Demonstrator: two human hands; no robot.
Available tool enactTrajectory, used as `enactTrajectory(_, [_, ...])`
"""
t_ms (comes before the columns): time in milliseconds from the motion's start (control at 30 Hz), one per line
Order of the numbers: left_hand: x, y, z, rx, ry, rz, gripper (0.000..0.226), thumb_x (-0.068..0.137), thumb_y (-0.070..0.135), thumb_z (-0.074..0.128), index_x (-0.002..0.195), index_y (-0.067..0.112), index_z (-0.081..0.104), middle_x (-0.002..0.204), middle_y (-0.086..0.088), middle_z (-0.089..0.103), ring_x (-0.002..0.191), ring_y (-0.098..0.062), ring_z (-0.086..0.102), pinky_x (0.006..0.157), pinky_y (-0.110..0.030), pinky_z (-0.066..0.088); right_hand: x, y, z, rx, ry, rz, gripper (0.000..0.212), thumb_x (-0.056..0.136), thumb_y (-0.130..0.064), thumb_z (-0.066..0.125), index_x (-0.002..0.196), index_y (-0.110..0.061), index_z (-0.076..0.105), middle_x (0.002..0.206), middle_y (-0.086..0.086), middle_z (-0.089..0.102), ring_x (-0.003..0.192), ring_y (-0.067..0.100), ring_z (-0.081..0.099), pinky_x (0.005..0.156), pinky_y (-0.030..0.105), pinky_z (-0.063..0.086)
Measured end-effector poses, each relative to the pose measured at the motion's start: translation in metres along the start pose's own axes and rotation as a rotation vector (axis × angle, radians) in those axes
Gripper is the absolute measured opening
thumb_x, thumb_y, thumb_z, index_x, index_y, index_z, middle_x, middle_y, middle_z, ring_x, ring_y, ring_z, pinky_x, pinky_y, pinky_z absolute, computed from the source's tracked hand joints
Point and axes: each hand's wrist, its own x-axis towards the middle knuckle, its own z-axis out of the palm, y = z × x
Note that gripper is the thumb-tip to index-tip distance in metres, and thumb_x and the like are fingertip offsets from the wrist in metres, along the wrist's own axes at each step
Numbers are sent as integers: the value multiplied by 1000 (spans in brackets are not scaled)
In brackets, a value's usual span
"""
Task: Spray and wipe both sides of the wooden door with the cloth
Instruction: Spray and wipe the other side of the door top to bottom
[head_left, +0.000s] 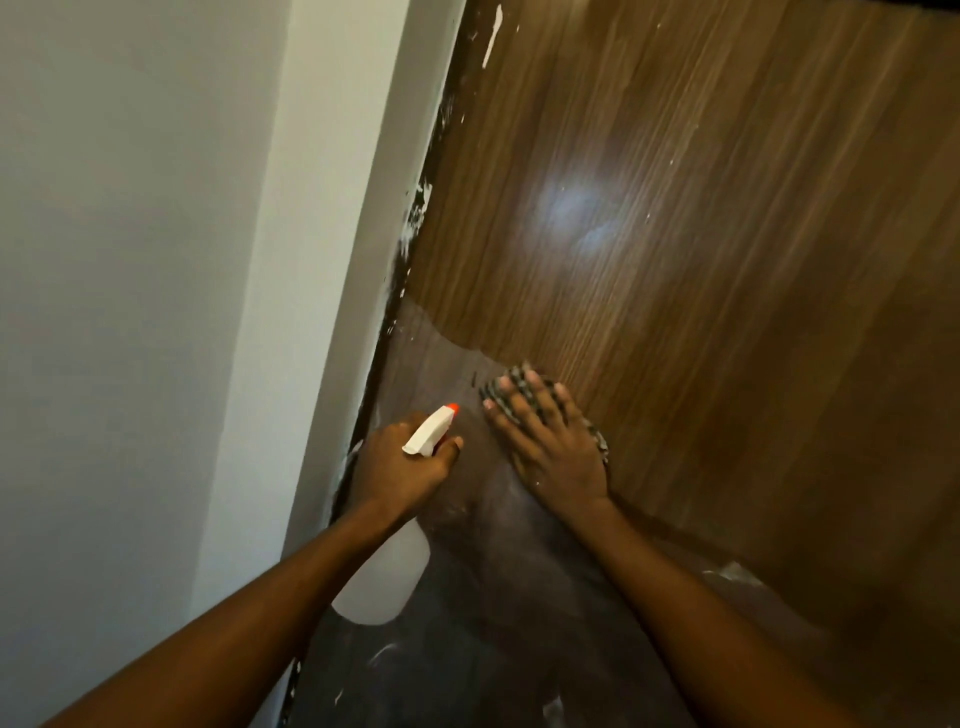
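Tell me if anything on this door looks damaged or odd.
Yes: white paint-like smears run along the wooden door's left edge beside the wall, and its lower part looks dull and greyish with white streaks, unlike the glossy upper wood.

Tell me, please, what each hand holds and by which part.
Left hand grips the white, orange-tipped spray bottle by its neck; right hand presses the dark patterned cloth flat on the brown wooden door.

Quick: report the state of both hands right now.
Left hand: closed around the spray bottle.
Right hand: open, fingers straight, pressing the cloth against the wooden door.
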Motion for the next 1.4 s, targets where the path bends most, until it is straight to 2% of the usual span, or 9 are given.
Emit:
enactTrajectory(167, [5, -12, -18, 4, 52, 4, 52, 76, 48, 69, 117, 17, 60, 110, -4, 68, 91, -22, 67, 79, -37, 58, -22, 14, 5, 10, -51, -309, 59, 100, -34, 49, 156, -25, 33, 165, 4, 22, 154, 29, 15, 120, 50, 24])
enactTrajectory(433, [41, -35, -45, 65, 60, 90, 42, 80, 47, 67, 112, 21, 60, 105, -1, 69, 83, -15, 65, 74, -28, 57, 70, -28, 4, 15, 45, 61, 55, 103, -36, 37, 157, -23, 31, 166, 8, 20, 154, 34, 11, 122, 54, 18])
enactTrajectory(567, [61, -41, -51, 28, 23, 102, 44, 80, 49, 65, 112, 20, 60, 105, -2, 69, 84, -17, 66, 77, -35, 58, 91, -67, 32, -11, -31, -59, 61, 103, -37, 45, 159, -22, 25, 167, 8, 14, 154, 33, 7, 124, 52, 9])
enactTrajectory(733, [80, -61, -65, 1, -42, 70, 47, 80, 47, 65, 117, 19, 58, 113, -4, 67, 93, -21, 66, 82, -34, 56, 66, -38, 22, 29, -106, -432, 61, 97, -39, 50, 155, -27, 34, 165, 4, 22, 154, 30, 13, 123, 49, 15])
enactTrajectory(933, [95, -80, -76, -9, -124, 66, 44, 81, 45, 65, 115, 18, 58, 112, -5, 67, 92, -19, 65, 80, -30, 52, 140, -62, 14, -56, 36, 157, 56, 105, -39, 40, 158, -29, 26, 167, 5, 17, 154, 32, 8, 123, 52, 14])
enactTrajectory(1100, [94, -89, -83, -10, -163, 64, 52, 81, 46, 65, 124, 19, 57, 119, -3, 65, 98, -21, 65, 86, -34, 54, 117, -136, 61, 3, -114, -108, 57, 99, -41, 48, 152, -22, 39, 163, 11, 26, 153, 36, 11, 123, 53, 13])
enactTrajectory(1200, [89, -98, -87, 0, -193, 54, 52, 81, 44, 65, 124, 16, 55, 120, -7, 64, 100, -24, 65, 88, -38, 53, 47, -158, 70, 33, -132, -210, 59, 100, -37, 46, 155, -21, 32, 165, 10, 20, 153, 34, 12, 123, 51, 17])
enactTrajectory(1300, [77, -112, -85, -6, -219, 56, 51, 80, 43, 66, 122, 15, 56, 118, -8, 65, 99, -25, 65, 88, -41, 54, -8, -142, 61, 44, -87, -129, 54, 103, -30, 51, 155, -24, 37, 163, 6, 28, 152, 31, 20, 121, 51, 22])
enactTrajectory(1400, [68, -122, -79, -43, -228, 67, 51, 80, 41, 66, 123, 15, 56, 118, -7, 64, 100, -25, 64, 90, -41, 53, -1, -127, 50, -41, 31, 152, 52, 100, -31, 55, 151, -28, 44, 159, 6, 37, 149, 32, 29, 117, 55, 29])
